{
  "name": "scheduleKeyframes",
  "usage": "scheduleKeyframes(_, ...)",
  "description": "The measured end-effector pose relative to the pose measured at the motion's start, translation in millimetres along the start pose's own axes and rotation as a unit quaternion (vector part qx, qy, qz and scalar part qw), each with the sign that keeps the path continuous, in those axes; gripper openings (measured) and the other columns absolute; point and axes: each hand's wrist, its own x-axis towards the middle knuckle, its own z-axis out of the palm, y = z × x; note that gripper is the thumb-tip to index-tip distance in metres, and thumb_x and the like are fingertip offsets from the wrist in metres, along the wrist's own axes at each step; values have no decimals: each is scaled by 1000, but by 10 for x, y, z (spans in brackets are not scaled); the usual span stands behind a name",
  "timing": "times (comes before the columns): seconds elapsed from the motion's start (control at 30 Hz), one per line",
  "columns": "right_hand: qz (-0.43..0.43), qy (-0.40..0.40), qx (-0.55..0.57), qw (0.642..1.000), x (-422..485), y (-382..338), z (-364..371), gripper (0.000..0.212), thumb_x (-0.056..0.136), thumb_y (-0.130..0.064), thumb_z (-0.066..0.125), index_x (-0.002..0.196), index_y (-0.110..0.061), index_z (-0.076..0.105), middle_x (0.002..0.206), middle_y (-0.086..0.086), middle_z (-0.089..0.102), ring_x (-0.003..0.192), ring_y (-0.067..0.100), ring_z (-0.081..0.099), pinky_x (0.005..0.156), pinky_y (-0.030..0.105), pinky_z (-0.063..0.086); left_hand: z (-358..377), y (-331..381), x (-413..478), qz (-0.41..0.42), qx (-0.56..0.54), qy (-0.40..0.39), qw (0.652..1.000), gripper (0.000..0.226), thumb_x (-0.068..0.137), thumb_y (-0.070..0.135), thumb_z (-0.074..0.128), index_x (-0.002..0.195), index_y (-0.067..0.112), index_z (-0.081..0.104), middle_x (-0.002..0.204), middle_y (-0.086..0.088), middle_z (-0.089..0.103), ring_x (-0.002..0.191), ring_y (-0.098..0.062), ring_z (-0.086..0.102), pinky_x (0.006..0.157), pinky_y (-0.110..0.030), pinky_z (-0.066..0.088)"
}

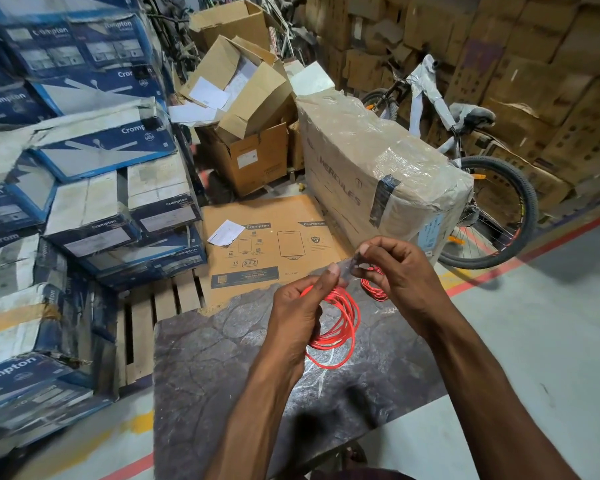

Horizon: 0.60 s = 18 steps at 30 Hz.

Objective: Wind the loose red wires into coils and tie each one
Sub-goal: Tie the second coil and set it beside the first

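Observation:
My left hand (300, 311) grips a coil of red wire (340, 323) that hangs in loops above the dark stone-patterned table (222, 368). My right hand (392, 268) pinches a small dark piece, blurred, just right of the left thumb. A second, smaller red wire bundle (374, 289) shows under the right hand, near the table's far edge; whether that hand holds it or it lies on the table I cannot tell.
Blue Crompton boxes (84, 188) are stacked on the left. A flat brown Crompton carton (271, 244) lies on a wooden pallet (153, 317) beyond the table. A plastic-wrapped Hercules box (378, 168) and a bicycle (482, 202) stand at right. Grey floor with a red line (551, 237).

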Motion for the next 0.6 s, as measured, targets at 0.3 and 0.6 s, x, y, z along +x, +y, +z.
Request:
scheduleKeyframes(0.3,-113,43,-219,968,21,-166,-74,18,105,-17,54,94,-4,60,87,6,72,78,18,70,70,24,58,66,-17,-25,5,18,22,1000,33,90,34,72,91,1,75,42,14,43,39,-1,34,49,-20,28)
scheduleKeyframes(0.6,-185,122,-309,925,14,-149,19,16,107,-18,50,97,-6,55,76,-3,70,68,16,69,66,40,56,135,-29,11,38,-10,108,993,32,88,41,73,87,10,80,45,17,50,38,3,40,57,-23,30)
